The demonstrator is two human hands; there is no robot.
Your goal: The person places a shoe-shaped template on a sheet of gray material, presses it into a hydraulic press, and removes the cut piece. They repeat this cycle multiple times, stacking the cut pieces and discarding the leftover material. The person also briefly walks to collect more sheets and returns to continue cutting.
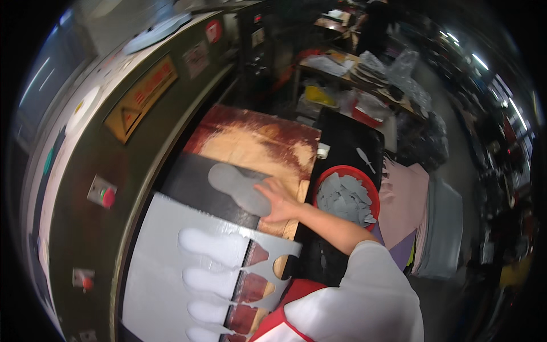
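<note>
My right hand [280, 200] reaches in from the right with its fingers and thumb closed about the near right end of a grey sole-shaped piece [231, 182]. This piece lies over a dark grey board [188, 176]. Nearer to me a large light grey sheet [154, 256] is spread out, with several sole-shaped places along it that look paler and shiny. Strips of reddish-brown worn surface [253, 288] show through cut-outs at the sheet's right side. My left hand is out of view.
A green machine body [85, 228] with a red button [107, 197] runs along the left. Right of the work surface stand a red basin [374, 199] of grey scraps and a pale knife-shaped tool [366, 159]. Stacked pink sheets [404, 194] lie farther right.
</note>
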